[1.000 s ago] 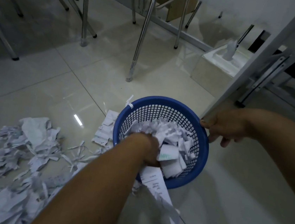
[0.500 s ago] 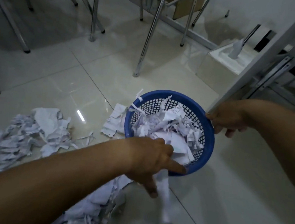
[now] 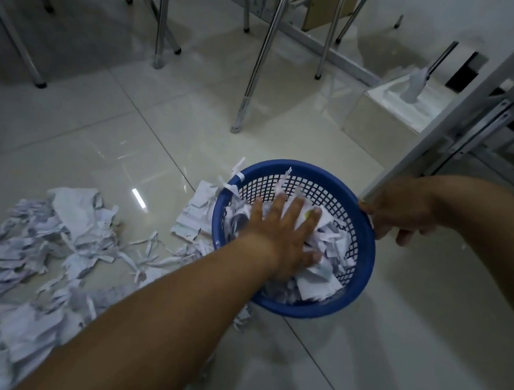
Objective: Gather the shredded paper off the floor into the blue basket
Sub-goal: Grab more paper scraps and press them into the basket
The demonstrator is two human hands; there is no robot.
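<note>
We see the blue basket (image 3: 306, 311) standing on the tiled floor (image 3: 128, 135), a little toward 3 o'clock from the middle of the view. It is partly filled with shredded paper (image 3: 323, 276), and some strips hang over its rim at 10 o'clock.

Our left hand (image 3: 283, 236) lies flat on the paper inside the basket. Its fingers are straight and spread, and the palm presses down, so it grasps nothing. Our right hand (image 3: 400, 214) grips the rim of the basket at 2 o'clock, with the thumb on the rim and the other fingers curled on the outside.

More paper is still on the floor. A few larger torn pieces (image 3: 192, 219) touch the basket wall at 9 o'clock. A wide loose pile (image 3: 35, 249) spreads from 9 o'clock to 7 o'clock, out to the edge of the view.

A slanted white leg (image 3: 450, 120) comes down to the floor just beside the right hand, at 1 o'clock from the basket. Near it is a white foam block (image 3: 396, 114). At 12 o'clock and 11 o'clock, well apart from the basket, several metal legs (image 3: 257, 66) stand on the tiles, and behind them is a cardboard box (image 3: 322, 6).
</note>
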